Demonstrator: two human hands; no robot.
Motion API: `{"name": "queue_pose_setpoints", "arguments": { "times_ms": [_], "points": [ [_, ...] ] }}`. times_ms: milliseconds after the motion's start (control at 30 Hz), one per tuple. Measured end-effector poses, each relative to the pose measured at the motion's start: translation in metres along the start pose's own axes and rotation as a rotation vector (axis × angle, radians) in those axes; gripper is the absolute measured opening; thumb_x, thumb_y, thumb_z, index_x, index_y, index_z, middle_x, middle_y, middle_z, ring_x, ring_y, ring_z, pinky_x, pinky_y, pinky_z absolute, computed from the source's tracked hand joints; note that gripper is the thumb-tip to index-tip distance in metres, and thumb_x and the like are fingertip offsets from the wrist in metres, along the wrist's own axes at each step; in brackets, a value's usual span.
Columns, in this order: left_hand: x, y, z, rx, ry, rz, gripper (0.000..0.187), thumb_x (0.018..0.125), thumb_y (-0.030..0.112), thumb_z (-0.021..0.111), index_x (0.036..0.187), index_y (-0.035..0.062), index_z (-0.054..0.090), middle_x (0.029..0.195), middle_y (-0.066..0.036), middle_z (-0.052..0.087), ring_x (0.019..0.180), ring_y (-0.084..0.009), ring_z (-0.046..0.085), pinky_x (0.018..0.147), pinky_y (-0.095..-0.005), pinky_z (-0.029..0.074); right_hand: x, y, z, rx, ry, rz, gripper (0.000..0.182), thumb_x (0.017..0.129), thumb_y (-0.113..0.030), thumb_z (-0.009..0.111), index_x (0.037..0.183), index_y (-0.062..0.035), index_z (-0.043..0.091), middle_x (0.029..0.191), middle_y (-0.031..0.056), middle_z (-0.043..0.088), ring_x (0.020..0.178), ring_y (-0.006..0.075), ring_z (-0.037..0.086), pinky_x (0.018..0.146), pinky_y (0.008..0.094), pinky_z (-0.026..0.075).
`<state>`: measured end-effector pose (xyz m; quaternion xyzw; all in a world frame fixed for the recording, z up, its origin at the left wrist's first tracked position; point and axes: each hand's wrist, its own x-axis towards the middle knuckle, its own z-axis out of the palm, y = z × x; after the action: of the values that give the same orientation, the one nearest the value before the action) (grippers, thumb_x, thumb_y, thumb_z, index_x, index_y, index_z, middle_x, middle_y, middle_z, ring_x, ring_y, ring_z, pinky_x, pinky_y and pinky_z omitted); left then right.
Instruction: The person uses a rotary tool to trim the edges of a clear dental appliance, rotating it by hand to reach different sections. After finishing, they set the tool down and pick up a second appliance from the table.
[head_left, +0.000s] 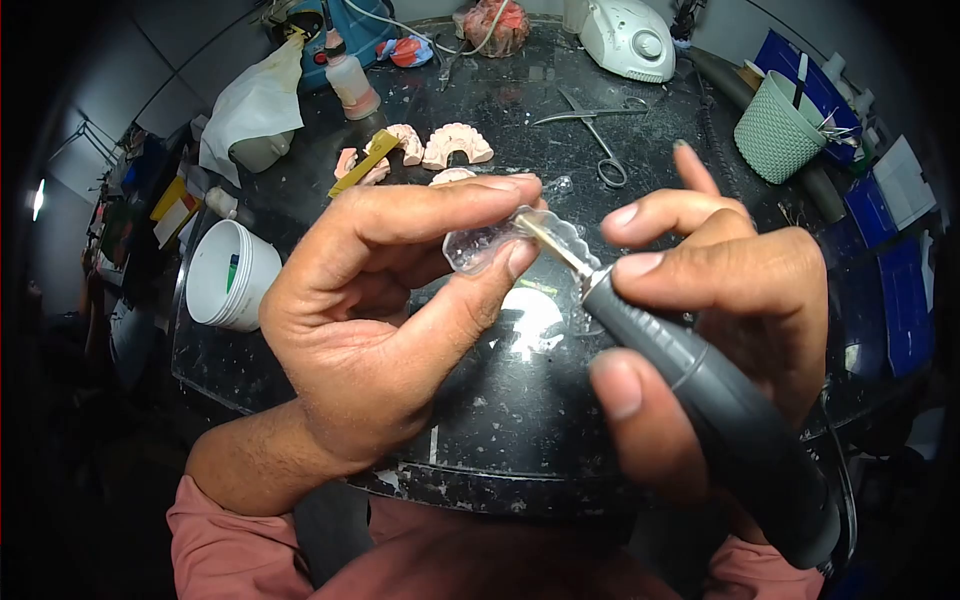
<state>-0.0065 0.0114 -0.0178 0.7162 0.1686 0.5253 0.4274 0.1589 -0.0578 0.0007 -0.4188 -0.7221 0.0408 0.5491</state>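
Observation:
A clear, scalloped plastic dental tray [470, 250] is pinched between the thumb and fingers of my left hand [380, 290]. My right hand [720, 290] holds a black rotary handpiece [700, 370], its thin metal bit reaching up and left to the tray beside my left fingertips. Whether the bit touches the plastic is hard to tell. Behind my left hand stand pale pink dental models [457, 145], with a yellow-brown strip [363, 164] leaning across some of them.
Scissors [592, 125] lie open on the black table [480, 420]. A white bucket [232, 275] stands at the left, a green basket [780, 128] at the right. Further back are a bottle [350, 82] and a white machine [627, 40]. A cable hangs at the lower right.

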Motion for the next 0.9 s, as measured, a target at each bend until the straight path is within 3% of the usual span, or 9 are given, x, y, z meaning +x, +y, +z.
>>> {"name": "queue_pose_setpoints", "arguments": {
  "times_ms": [100, 167, 200, 233, 333, 367, 467, 600, 900],
  "points": [
    [0.0, -0.001, 0.002, -0.044, 0.02, -0.009, 0.027, 0.082, -0.008, 0.061, 0.108, -0.0048, 0.054, 0.11, -0.025, 0.062, 0.103, -0.0268, 0.063, 0.093, -0.0369, 0.049, -0.001, 0.006, -0.01, 0.133, -0.064, 0.076, 0.057, 0.074, -0.049, 0.074, 0.1, -0.0045, 0.049, 0.085, 0.0083, 0.058, 0.097, 0.0241, 0.059, 0.108, 0.0598, 0.022],
    [0.001, -0.003, 0.001, -0.044, 0.036, -0.01, 0.026, 0.082, -0.008, 0.062, 0.107, -0.0047, 0.054, 0.11, -0.025, 0.062, 0.103, -0.0262, 0.063, 0.093, -0.0369, 0.048, 0.011, -0.006, 0.001, 0.332, 0.162, 0.114, 0.04, 0.092, -0.034, 0.057, 0.112, -0.0011, 0.045, 0.094, 0.0134, 0.06, 0.099, 0.0253, 0.06, 0.103, 0.045, 0.038],
    [0.001, -0.006, -0.001, -0.009, 0.003, 0.065, 0.027, 0.082, -0.007, 0.063, 0.107, -0.0044, 0.055, 0.112, -0.023, 0.062, 0.104, -0.0252, 0.062, 0.094, -0.0363, 0.048, 0.01, 0.0, -0.003, 0.308, 0.179, 0.302, 0.029, 0.096, -0.023, 0.051, 0.113, 0.0001, 0.045, 0.096, 0.0154, 0.061, 0.098, 0.0238, 0.061, 0.096, 0.0385, 0.045],
    [0.003, -0.008, -0.003, 0.025, -0.031, 0.141, 0.027, 0.081, -0.007, 0.063, 0.107, -0.0041, 0.056, 0.114, -0.022, 0.062, 0.104, -0.0243, 0.062, 0.094, -0.0357, 0.047, 0.012, -0.005, 0.0, 0.447, 0.156, 0.379, 0.026, 0.094, -0.017, 0.055, 0.112, 0.0002, 0.046, 0.095, 0.0154, 0.062, 0.091, 0.0208, 0.064, 0.084, 0.0333, 0.052],
    [0.007, -0.01, -0.013, 0.18, -0.152, 0.242, 0.034, 0.079, -0.009, 0.063, 0.112, -0.0038, 0.056, 0.118, -0.018, 0.06, 0.104, -0.0224, 0.06, 0.093, -0.0343, 0.047, 0.01, 0.003, -0.013, 0.761, -0.097, 0.796, 0.028, 0.086, -0.005, 0.06, 0.11, -0.0017, 0.047, 0.091, 0.0149, 0.063, 0.079, 0.018, 0.066, 0.066, 0.0253, 0.054],
    [0.005, -0.008, -0.01, 0.181, -0.15, 0.239, 0.034, 0.079, -0.009, 0.063, 0.112, -0.0038, 0.056, 0.118, -0.018, 0.06, 0.104, -0.0224, 0.06, 0.093, -0.0343, 0.047, 0.009, 0.004, -0.011, 0.809, -0.053, 0.827, 0.03, 0.084, -0.004, 0.062, 0.11, -0.0024, 0.047, 0.089, 0.0143, 0.063, 0.077, 0.0181, 0.065, 0.067, 0.0259, 0.053],
    [0.002, 0.01, 0.0, -0.065, -0.075, -0.202, 0.036, 0.086, 0.005, 0.059, 0.119, -0.0066, 0.055, 0.119, -0.018, 0.059, 0.095, -0.0171, 0.06, 0.085, -0.03, 0.048, 0.008, 0.009, -0.01, 0.724, 0.05, 0.752, 0.031, 0.083, -0.004, 0.064, 0.109, -0.003, 0.047, 0.09, 0.0117, 0.062, 0.074, 0.017, 0.062, 0.072, 0.0286, 0.051],
    [0.012, 0.021, 0.001, -0.249, 0.003, -0.608, 0.039, 0.094, 0.02, 0.051, 0.122, -0.0072, 0.054, 0.091, -0.014, 0.068, 0.07, -0.0125, 0.061, 0.064, -0.0234, 0.051, 0.007, 0.01, -0.01, 0.557, -0.007, 0.685, 0.028, 0.083, -0.004, 0.063, 0.107, -0.0037, 0.049, 0.091, 0.0106, 0.06, 0.078, 0.0163, 0.061, 0.072, 0.0281, 0.051],
    [0.017, 0.019, 0.001, -0.66, -0.017, -0.749, 0.047, 0.093, 0.019, 0.046, 0.132, -0.008, 0.042, 0.097, -0.016, 0.066, 0.074, -0.0153, 0.062, 0.065, -0.0245, 0.052, 0.008, 0.014, -0.011, 0.587, 0.084, 0.632, 0.027, 0.085, -0.007, 0.062, 0.108, -0.0028, 0.047, 0.087, 0.0104, 0.06, 0.074, 0.0145, 0.058, 0.067, 0.0273, 0.05]
  ]
}}
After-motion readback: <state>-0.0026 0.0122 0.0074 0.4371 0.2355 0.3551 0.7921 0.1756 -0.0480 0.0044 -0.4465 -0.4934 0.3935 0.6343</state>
